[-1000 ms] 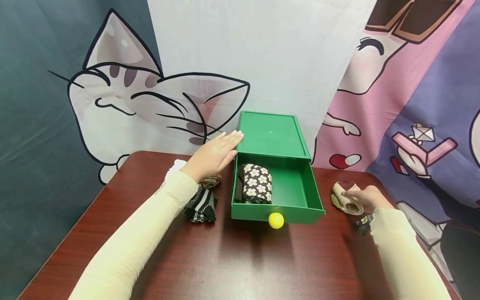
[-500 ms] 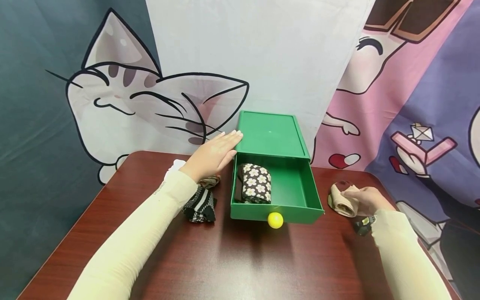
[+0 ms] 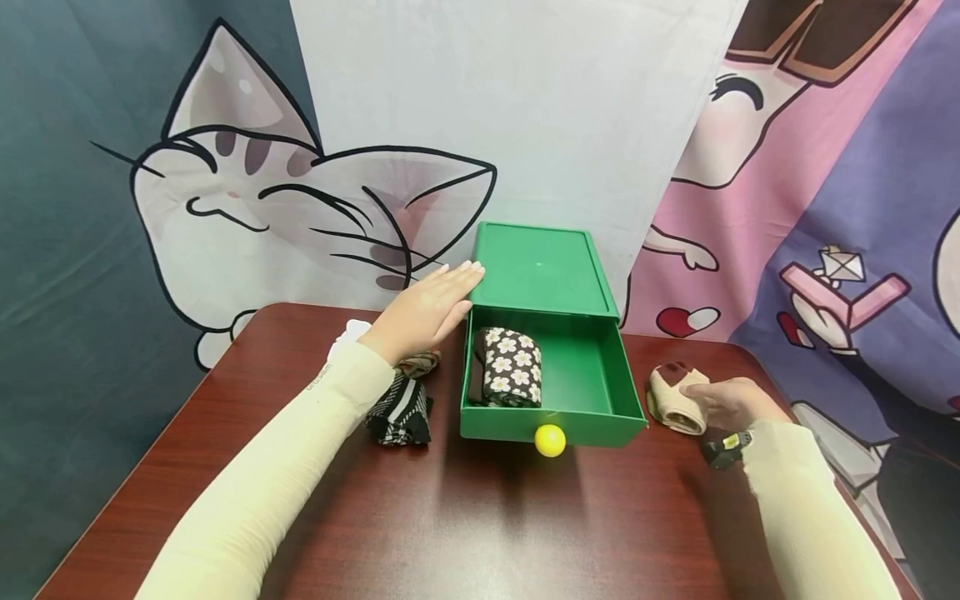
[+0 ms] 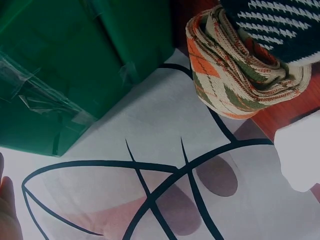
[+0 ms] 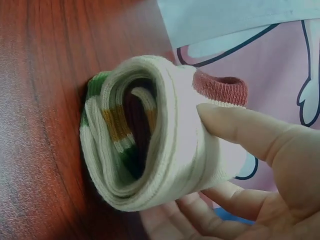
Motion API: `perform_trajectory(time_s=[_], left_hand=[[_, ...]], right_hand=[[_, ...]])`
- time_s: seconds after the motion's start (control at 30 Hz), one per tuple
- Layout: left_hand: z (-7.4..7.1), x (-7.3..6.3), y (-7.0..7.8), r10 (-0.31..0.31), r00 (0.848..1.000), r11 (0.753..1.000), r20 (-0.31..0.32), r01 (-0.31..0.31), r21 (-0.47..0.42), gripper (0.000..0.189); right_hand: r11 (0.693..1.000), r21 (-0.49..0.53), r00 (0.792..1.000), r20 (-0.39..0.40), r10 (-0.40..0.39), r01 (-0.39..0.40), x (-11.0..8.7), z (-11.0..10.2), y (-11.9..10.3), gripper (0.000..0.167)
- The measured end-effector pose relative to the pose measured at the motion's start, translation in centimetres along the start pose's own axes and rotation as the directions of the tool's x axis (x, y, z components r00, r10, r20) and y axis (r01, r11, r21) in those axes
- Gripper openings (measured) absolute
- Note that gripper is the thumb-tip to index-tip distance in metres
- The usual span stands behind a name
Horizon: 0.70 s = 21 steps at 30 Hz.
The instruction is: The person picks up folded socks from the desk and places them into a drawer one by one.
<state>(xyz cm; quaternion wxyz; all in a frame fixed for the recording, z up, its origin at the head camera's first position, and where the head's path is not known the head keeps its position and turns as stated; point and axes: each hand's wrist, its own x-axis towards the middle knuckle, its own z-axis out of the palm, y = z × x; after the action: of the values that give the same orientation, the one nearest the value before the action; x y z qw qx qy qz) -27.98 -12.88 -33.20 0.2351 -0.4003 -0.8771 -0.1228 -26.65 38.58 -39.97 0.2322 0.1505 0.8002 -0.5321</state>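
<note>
On the reddish-brown surface (image 3: 517, 517), your left hand (image 3: 425, 310) reaches flat to the green box's (image 3: 543, 267) left edge, fingers straight and together. Your right hand (image 3: 738, 402) pinches the cream roll (image 3: 677, 402) between thumb and fingers; the roll sits nearer the drawer (image 3: 585, 375) than a second ago. The pulled-out drawer holds a flowered roll (image 3: 513, 368) at its left.

Rolled cream sock (image 3: 677, 402), near green box (image 3: 540, 268), drawer (image 3: 600, 429) out

Long cream sleeves (image 3: 262, 475), small lettering (image 3: 318, 377) on the left, black device (image 3: 725, 451) beside right cuff (image 3: 772, 440)
</note>
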Motion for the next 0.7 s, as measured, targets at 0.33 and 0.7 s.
perform_trajectory(time_s=[0.33,0.7], left_hand=[[0.2,0.1,-0.2,0.002,1.0,1.0,0.006,-0.002,0.002,0.051],[0.2,0.0,-0.1,-0.01,1.0,1.0,0.012,0.01,-0.005,0.051]], right_hand=[[0.998,0.052,0.999,0.026,-0.019,0.017,0.1,1.1,0.3,0.048],[0.982,0.154,0.993,0.028,-0.111,0.106,0.4,1.8,1.1,0.02]])
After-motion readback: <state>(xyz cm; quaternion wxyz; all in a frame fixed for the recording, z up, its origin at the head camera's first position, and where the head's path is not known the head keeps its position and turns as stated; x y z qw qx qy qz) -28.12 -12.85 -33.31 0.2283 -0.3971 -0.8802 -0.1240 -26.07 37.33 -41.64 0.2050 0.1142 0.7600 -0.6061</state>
